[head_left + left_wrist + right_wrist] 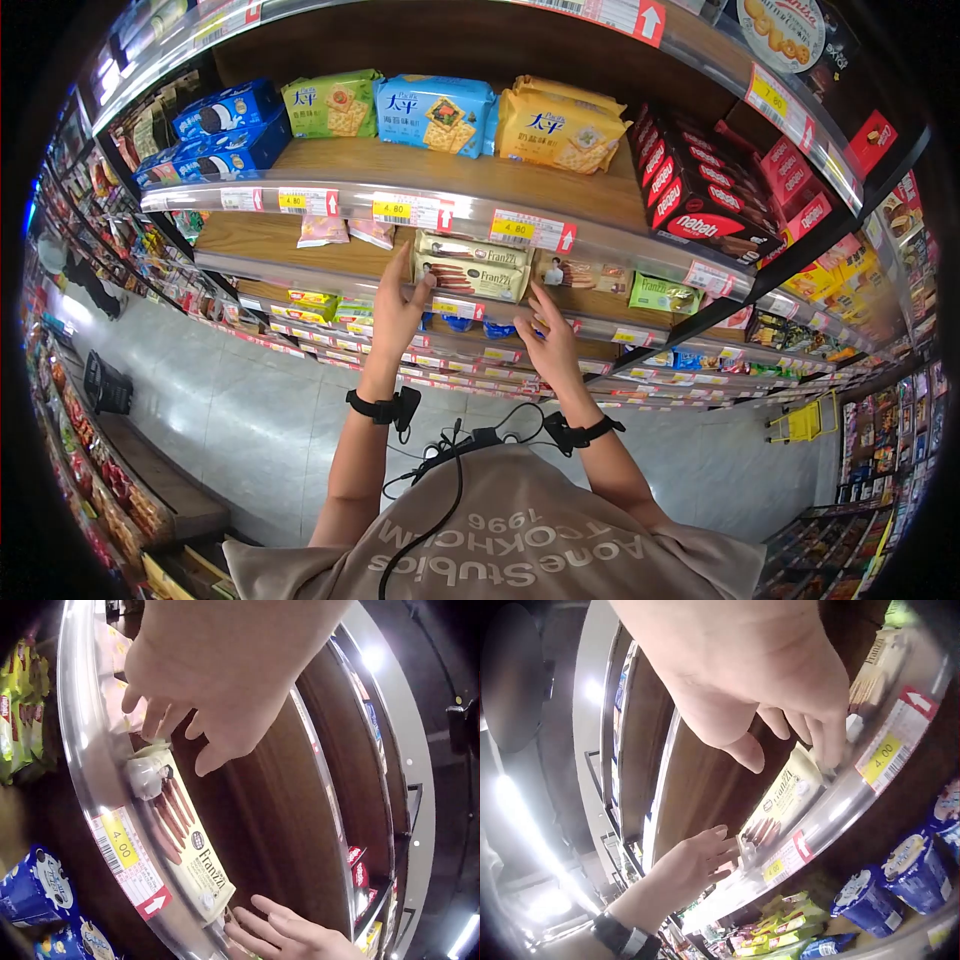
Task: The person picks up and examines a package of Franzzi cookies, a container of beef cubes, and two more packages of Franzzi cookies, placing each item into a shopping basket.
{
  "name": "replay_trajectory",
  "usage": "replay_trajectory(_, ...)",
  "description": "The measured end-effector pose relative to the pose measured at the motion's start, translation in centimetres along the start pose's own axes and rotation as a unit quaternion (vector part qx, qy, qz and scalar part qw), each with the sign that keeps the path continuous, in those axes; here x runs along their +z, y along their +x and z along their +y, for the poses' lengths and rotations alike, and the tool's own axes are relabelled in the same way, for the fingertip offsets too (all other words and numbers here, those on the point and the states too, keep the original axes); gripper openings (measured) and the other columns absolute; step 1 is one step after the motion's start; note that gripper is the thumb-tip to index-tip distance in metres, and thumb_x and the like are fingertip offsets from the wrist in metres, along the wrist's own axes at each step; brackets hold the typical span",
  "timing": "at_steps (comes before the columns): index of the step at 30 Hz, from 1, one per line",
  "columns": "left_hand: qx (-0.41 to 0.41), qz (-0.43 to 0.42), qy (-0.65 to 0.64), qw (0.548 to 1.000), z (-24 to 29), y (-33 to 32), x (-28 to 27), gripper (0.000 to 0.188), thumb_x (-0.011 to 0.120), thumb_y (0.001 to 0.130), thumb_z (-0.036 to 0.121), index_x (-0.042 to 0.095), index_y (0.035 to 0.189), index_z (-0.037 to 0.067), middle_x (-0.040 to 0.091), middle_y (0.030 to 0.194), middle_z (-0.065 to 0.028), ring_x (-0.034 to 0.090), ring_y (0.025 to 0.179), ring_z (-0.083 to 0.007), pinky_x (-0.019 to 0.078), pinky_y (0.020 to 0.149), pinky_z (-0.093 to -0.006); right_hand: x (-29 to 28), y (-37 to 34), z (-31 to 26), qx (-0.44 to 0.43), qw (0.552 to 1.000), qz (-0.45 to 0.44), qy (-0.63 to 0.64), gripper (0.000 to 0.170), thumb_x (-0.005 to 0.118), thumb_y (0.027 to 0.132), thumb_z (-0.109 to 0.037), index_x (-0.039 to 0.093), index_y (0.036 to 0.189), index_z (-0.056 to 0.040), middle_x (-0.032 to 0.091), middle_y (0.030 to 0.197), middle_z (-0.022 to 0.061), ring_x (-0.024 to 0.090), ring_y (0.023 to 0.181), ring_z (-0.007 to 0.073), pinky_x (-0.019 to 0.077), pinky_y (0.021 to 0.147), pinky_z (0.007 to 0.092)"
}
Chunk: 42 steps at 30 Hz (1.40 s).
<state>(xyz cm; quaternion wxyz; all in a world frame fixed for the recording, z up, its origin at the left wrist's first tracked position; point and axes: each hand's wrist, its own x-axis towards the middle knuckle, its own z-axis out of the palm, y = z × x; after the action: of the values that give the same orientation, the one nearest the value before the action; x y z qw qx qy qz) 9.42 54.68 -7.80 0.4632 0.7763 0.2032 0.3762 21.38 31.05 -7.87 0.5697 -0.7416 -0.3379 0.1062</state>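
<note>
Two cream Franzzi biscuit packs (pixel 472 279) lie one behind the other on a shelf, chocolate sticks pictured on the front one. My left hand (pixel 393 308) is at their left end, thumb near the front pack's corner. At the right end is my right hand (pixel 552 345), its fingers loosely bent close to the pack's edge. In the left wrist view, the fingers of the left hand (pixel 202 690) hang over the end of the Franzzi pack (pixel 196 840). The right wrist view has the right hand's fingertips at the other end, partly hiding it.
Another Franzzi-style pack (pixel 580 273) and a green pack (pixel 664 293) lie to the right. Above are yellow cracker packs (pixel 560 125) and dark nabati boxes (pixel 700 195). A clear shelf lip with price tags (pixel 131 855) runs along the front; blue tubs (pixel 915 870) stand below.
</note>
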Motion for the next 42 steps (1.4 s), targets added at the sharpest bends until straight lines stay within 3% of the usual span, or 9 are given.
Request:
replay_trajectory(4,0.066,0.012,0.009,0.998,-0.1,1.1,-0.2,0.055,0.067,0.094,0.018,0.049,0.141,-0.004,0.055,0.14,-0.0251,0.052,0.132,-0.0341,0.039,0.11,-0.0376,-1.2,-0.7,-0.5,0.038,0.999,0.012,0.014,0.057,0.067,0.096,-0.011,0.045,0.148,-0.0045,0.052,0.146,0.0167,0.053,0.133,0.0272,0.0505,0.103,0.0349)
replay_trajectory(8,-0.015,-0.012,-0.049,0.999,-1.3,3.5,0.2,0.054,0.067,0.096,0.019,0.049,0.14,-0.005,0.056,0.14,-0.0217,0.054,0.13,-0.0289,0.0404,0.108,-0.036,-1.4,0.6,0.1,-0.012,0.993,0.049,0.103,0.058,0.067,0.097,-0.021,0.045,0.147,-0.0035,0.051,0.146,0.0186,0.051,0.135,0.0291,0.0456,0.108,0.0393)
replay_trajectory(13,-0.077,-0.049,-0.185,0.978,-5.5,7.4,2.2,0.039,0.061,0.099,0.023,0.059,0.127,-0.004,0.068,0.109,-0.0095,0.059,0.096,-0.0182,0.048,0.087,-0.0321,-0.5,2.3,-0.7,-0.003,0.984,0.033,0.175,0.061,0.068,0.095,-0.012,0.041,0.148,0.0005,0.048,0.148,0.0195,0.044,0.141,0.0285,0.042,0.112,0.0386)
replay_trajectory(16,-0.132,-0.062,-0.181,0.973,-8.6,10.1,3.2,0.036,0.063,0.098,0.021,0.059,0.126,-0.003,0.069,0.111,-0.0112,0.061,0.099,-0.0196,0.0482,0.089,-0.0339,0.4,3.1,0.5,0.004,0.98,0.001,0.197,0.06,0.068,0.095,-0.011,0.042,0.148,-0.0005,0.048,0.149,0.0187,0.043,0.142,0.0282,0.0427,0.11,0.0373)
replay_trajectory(17,-0.086,-0.016,-0.233,0.969,-8.5,10.3,4.1,0.035,0.065,0.096,0.019,0.061,0.124,-0.002,0.07,0.114,-0.0121,0.062,0.103,-0.0214,0.0486,0.09,-0.0355,0.7,2.9,0.6,0.01,0.981,0.006,0.194,0.059,0.068,0.095,-0.01,0.044,0.147,-0.001,0.048,0.149,0.0181,0.043,0.142,0.0278,0.0429,0.109,0.0369)
replay_trajectory(22,-0.088,-0.02,-0.072,0.993,-9.2,13.4,4.5,0.034,0.066,0.096,0.018,0.062,0.124,0.0,0.07,0.118,-0.0122,0.062,0.107,-0.0225,0.0486,0.092,-0.0357,0.7,1.4,-0.3,0.035,0.979,0.038,0.198,0.055,0.068,0.094,-0.01,0.048,0.145,-0.0036,0.051,0.148,0.0149,0.045,0.141,0.0263,0.0434,0.107,0.0361)
replay_trajectory(29,-0.076,-0.094,-0.108,0.987,-9.4,14.0,2.4,0.033,0.065,0.096,0.017,0.062,0.125,0.001,0.07,0.117,-0.0114,0.062,0.106,-0.0212,0.048,0.092,-0.0354,0.2,-3.3,1.2,0.113,0.96,0.111,0.232,0.037,0.068,0.096,-0.012,0.062,0.131,-0.0037,0.066,0.127,0.0098,0.066,0.114,0.0199,0.054,0.095,0.0327)
replay_trajectory(35,-0.085,-0.138,-0.127,0.979,-9.6,13.3,1.2,0.033,0.064,0.096,0.016,0.062,0.125,0.002,0.07,0.117,-0.0107,0.061,0.105,-0.0201,0.0475,0.093,-0.0351,0.4,-8.1,3.6,0.137,0.924,0.159,0.32,0.029,0.066,0.097,-0.015,0.065,0.124,-0.0036,0.069,0.122,0.0102,0.07,0.106,0.0228,0.0579,0.091,0.0372)
replay_trajectory(42,-0.08,-0.132,-0.122,0.98,-9.1,14.4,3.5,0.032,0.063,0.096,0.015,0.062,0.126,0.003,0.07,0.116,-0.0099,0.061,0.104,-0.0188,0.0468,0.094,-0.0348,0.2,-10.2,3.1,0.175,0.923,0.19,0.286,0.027,0.064,0.099,-0.017,0.065,0.121,-0.0009,0.069,0.121,0.0131,0.072,0.101,0.0261,0.06,0.086,0.0367)
